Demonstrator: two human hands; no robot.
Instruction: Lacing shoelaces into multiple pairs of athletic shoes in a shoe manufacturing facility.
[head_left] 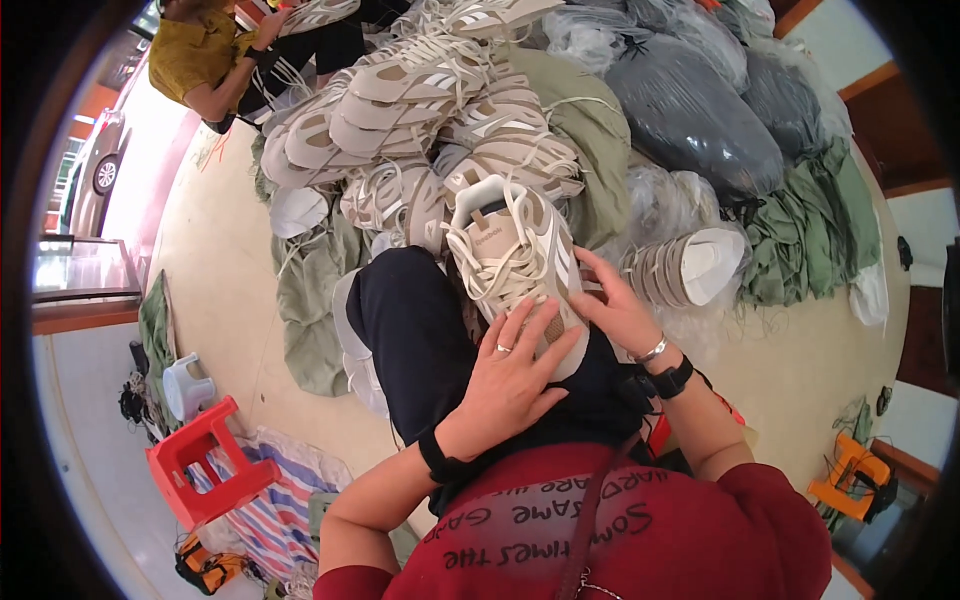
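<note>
A beige and white sneaker upper [515, 245] with loose cream laces lies across my thighs, its toe toward me and its collar away. My left hand [505, 375] rests over the toe, fingers stretched and apart; a ring is on one finger. At the upper's right edge, my right hand [620, 312] holds its side, thumb on the top near the toe and fingers along the edge. The undersides of those fingers are partly hidden. Just beyond the collar, several similar uppers [515, 150] lie piled up, laces trailing.
Tall stacks of nested uppers [400, 95] stand ahead. Dark plastic bags [690, 115] and green cloth [815, 230] fill the far right. Another stack of uppers [685, 268] lies right of my hands. A red stool [210, 465] stands left. At far left, a person [205, 55] handles an upper.
</note>
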